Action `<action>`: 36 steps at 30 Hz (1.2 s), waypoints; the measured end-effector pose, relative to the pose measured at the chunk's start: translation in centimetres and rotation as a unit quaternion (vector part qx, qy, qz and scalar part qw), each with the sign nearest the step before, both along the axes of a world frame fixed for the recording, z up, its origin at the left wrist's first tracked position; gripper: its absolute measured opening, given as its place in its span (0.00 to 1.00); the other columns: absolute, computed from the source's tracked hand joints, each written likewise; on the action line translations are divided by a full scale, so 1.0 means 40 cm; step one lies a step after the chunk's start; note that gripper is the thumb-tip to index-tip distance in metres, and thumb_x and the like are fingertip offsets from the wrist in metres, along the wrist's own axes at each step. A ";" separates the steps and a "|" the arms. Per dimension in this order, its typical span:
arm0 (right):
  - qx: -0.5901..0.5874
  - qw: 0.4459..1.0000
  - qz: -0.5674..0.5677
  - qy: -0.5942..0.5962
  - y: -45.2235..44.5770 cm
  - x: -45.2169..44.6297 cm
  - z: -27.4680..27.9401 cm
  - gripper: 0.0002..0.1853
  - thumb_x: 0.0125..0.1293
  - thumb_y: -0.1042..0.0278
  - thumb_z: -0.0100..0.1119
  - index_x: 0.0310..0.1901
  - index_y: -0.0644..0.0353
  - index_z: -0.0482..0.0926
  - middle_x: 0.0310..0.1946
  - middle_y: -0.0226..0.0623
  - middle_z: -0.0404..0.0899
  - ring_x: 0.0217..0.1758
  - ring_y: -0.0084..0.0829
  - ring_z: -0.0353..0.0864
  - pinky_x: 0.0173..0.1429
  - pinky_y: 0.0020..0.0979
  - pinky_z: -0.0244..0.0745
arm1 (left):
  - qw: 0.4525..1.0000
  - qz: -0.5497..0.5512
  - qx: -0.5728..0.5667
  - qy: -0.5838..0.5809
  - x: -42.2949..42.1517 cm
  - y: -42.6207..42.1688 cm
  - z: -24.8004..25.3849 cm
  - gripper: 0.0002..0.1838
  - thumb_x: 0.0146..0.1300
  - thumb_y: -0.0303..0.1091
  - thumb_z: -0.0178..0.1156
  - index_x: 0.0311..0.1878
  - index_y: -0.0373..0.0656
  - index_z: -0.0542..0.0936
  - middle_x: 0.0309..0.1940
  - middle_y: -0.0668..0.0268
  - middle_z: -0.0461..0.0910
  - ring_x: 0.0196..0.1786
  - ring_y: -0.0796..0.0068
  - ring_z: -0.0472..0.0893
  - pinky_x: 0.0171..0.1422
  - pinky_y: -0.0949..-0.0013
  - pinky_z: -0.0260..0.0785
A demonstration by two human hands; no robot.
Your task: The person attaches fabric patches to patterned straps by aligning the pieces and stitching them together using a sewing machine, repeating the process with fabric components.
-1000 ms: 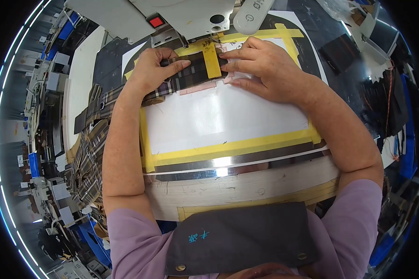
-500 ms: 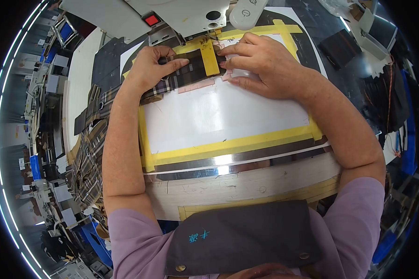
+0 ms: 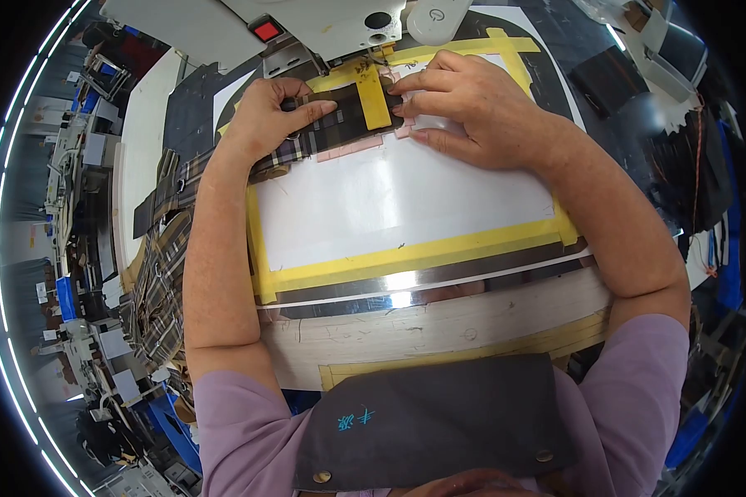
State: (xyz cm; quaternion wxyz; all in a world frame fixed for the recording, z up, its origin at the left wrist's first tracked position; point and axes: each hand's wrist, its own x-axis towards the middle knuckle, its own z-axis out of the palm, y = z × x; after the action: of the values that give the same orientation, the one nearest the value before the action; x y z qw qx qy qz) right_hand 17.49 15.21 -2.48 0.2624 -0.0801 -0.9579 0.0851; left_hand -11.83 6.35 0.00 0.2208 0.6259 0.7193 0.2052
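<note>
A dark plaid fabric strip [image 3: 344, 116] lies across a white sheet [image 3: 406, 199] beneath the sewing machine head [image 3: 331, 29]. My left hand [image 3: 267, 120] grips the strip's left part, its thumb flat on top and the fingers curled at the far edge. At the right end, the fingertips of my right hand [image 3: 485, 112] press on the cloth, with the fingers apart and the thumb stretched over the sheet. Between the hands, a yellow strip [image 3: 374, 103] crosses the fabric. Pink marked pieces [image 3: 352, 149] show along its near edge. What lies under the fingers is hidden.
Yellow tape [image 3: 423, 247] frames the sheet. A metal strip [image 3: 406, 298] runs along the table's near edge [image 3: 439, 331]. More plaid cloth [image 3: 162, 290] hangs bunched at the left. A dark folded piece [image 3: 605, 83] lies at the right.
The view has shifted very slightly, so the table and machine sit a little higher in it. Both hands keep almost the same place on the fabric strip.
</note>
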 end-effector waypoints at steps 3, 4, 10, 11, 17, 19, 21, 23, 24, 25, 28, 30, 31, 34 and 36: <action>-0.004 1.000 -0.002 -0.003 0.001 0.000 0.001 0.13 0.66 0.59 0.69 0.47 0.55 0.88 0.55 0.32 0.85 0.57 0.34 0.78 0.62 0.37 0.75 | 1.000 -0.001 0.016 0.003 0.004 -0.001 0.000 0.19 0.56 0.48 0.78 0.34 0.40 0.87 0.21 0.71 0.79 0.26 0.81 0.72 0.37 0.70 0.68; -0.009 1.000 0.001 -0.005 0.001 0.000 0.001 0.12 0.65 0.61 0.69 0.47 0.55 0.87 0.56 0.32 0.84 0.57 0.34 0.77 0.62 0.38 0.74 | 1.000 0.006 0.007 0.005 0.012 -0.002 0.005 0.17 0.58 0.45 0.77 0.34 0.39 0.87 0.22 0.72 0.79 0.28 0.82 0.72 0.38 0.71 0.67; -0.007 1.000 0.002 0.011 0.001 -0.001 -0.002 0.11 0.65 0.61 0.69 0.46 0.56 0.88 0.53 0.31 0.85 0.56 0.33 0.78 0.61 0.36 0.75 | 1.000 0.017 -0.014 0.000 0.022 -0.006 0.013 0.15 0.60 0.39 0.76 0.35 0.36 0.86 0.25 0.74 0.81 0.30 0.85 0.71 0.40 0.74 0.66; -0.008 1.000 0.003 0.010 0.000 -0.001 -0.002 0.11 0.65 0.61 0.69 0.45 0.56 0.88 0.53 0.31 0.85 0.56 0.33 0.78 0.61 0.36 0.75 | 1.000 0.020 -0.016 -0.002 0.022 -0.006 0.013 0.15 0.60 0.39 0.76 0.35 0.36 0.87 0.25 0.73 0.81 0.30 0.85 0.71 0.40 0.74 0.66; -0.029 1.000 0.012 0.005 0.003 0.000 -0.003 0.11 0.64 0.64 0.70 0.46 0.55 0.87 0.56 0.33 0.84 0.58 0.35 0.77 0.61 0.38 0.73 | 0.999 0.029 -0.021 -0.004 0.021 -0.005 0.010 0.15 0.60 0.40 0.76 0.36 0.36 0.87 0.25 0.73 0.81 0.30 0.84 0.71 0.39 0.74 0.67; -0.040 0.999 0.025 0.005 0.004 0.001 -0.002 0.11 0.63 0.64 0.70 0.46 0.55 0.86 0.57 0.33 0.83 0.60 0.37 0.77 0.61 0.39 0.72 | 0.999 0.034 -0.017 0.018 0.015 -0.006 0.012 0.16 0.60 0.40 0.76 0.34 0.36 0.85 0.25 0.73 0.80 0.30 0.84 0.71 0.39 0.74 0.66; -0.044 0.998 0.033 0.001 0.012 0.010 0.001 0.11 0.63 0.64 0.70 0.46 0.55 0.86 0.57 0.32 0.83 0.59 0.37 0.77 0.61 0.39 0.73 | 0.998 0.025 -0.010 0.057 0.025 -0.008 0.018 0.17 0.59 0.41 0.76 0.32 0.37 0.83 0.24 0.73 0.80 0.30 0.83 0.72 0.39 0.74 0.66; -0.035 0.999 0.007 0.007 0.015 0.022 0.004 0.10 0.64 0.64 0.69 0.45 0.55 0.87 0.53 0.32 0.85 0.56 0.36 0.79 0.61 0.38 0.74 | 0.995 0.025 0.050 0.082 0.023 -0.013 0.000 0.21 0.56 0.49 0.77 0.31 0.39 0.81 0.22 0.68 0.79 0.27 0.78 0.73 0.36 0.70 0.66; -0.025 1.000 -0.009 0.009 0.020 0.030 0.009 0.10 0.65 0.64 0.69 0.45 0.55 0.87 0.52 0.32 0.85 0.56 0.36 0.80 0.60 0.38 0.74 | 0.991 0.025 0.081 0.107 0.026 -0.017 -0.003 0.23 0.55 0.53 0.77 0.32 0.40 0.83 0.21 0.65 0.79 0.25 0.73 0.74 0.35 0.67 0.66; -0.017 1.000 -0.020 0.013 0.022 0.039 0.017 0.10 0.65 0.64 0.68 0.45 0.55 0.87 0.50 0.33 0.86 0.55 0.36 0.81 0.60 0.38 0.75 | 0.985 0.030 0.110 0.133 0.029 -0.021 -0.004 0.26 0.53 0.58 0.77 0.33 0.42 0.84 0.20 0.62 0.79 0.23 0.69 0.75 0.33 0.64 0.67; -0.013 0.997 -0.068 0.020 0.025 0.074 0.038 0.08 0.67 0.65 0.67 0.43 0.58 0.86 0.45 0.36 0.86 0.52 0.38 0.83 0.59 0.38 0.76 | 0.982 0.064 0.038 0.171 0.012 -0.037 0.023 0.34 0.45 0.65 0.78 0.41 0.41 0.87 0.28 0.58 0.86 0.32 0.63 0.84 0.42 0.63 0.74; -0.014 0.998 -0.061 0.018 0.025 0.093 0.043 0.08 0.67 0.66 0.66 0.42 0.60 0.84 0.43 0.38 0.86 0.49 0.41 0.83 0.56 0.39 0.76 | 0.982 0.055 -0.023 0.179 -0.030 -0.066 0.066 0.40 0.39 0.67 0.79 0.44 0.39 0.88 0.33 0.55 0.88 0.38 0.61 0.87 0.48 0.62 0.77; 0.000 0.999 -0.037 0.015 0.022 0.104 0.045 0.08 0.65 0.67 0.66 0.42 0.60 0.84 0.42 0.38 0.85 0.48 0.43 0.82 0.53 0.41 0.74 | 0.977 0.046 -0.073 0.192 -0.068 -0.087 0.097 0.43 0.36 0.67 0.80 0.47 0.38 0.88 0.35 0.53 0.88 0.41 0.59 0.88 0.51 0.62 0.77; -0.002 1.000 -0.031 0.005 -0.053 0.119 0.086 0.05 0.64 0.68 0.67 0.39 0.58 0.85 0.36 0.36 0.85 0.42 0.41 0.82 0.48 0.40 0.72 | 0.976 0.030 -0.106 0.186 -0.217 -0.195 0.168 0.40 0.37 0.57 0.84 0.51 0.38 0.88 0.41 0.52 0.89 0.45 0.54 0.88 0.56 0.60 0.76; -0.043 0.999 -0.024 -0.017 -0.117 0.122 0.115 0.04 0.63 0.70 0.67 0.39 0.57 0.84 0.36 0.36 0.85 0.41 0.40 0.82 0.47 0.39 0.71 | 0.976 0.068 -0.115 0.170 -0.330 -0.286 0.201 0.32 0.42 0.48 0.84 0.48 0.37 0.88 0.38 0.57 0.89 0.41 0.63 0.85 0.52 0.63 0.75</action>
State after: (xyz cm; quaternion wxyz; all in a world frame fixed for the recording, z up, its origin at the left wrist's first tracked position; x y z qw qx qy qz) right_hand 22.36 10.52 2.11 0.2447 -0.1154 -0.9554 0.1188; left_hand -25.02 -5.09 8.03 0.1510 0.5718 0.8060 0.0265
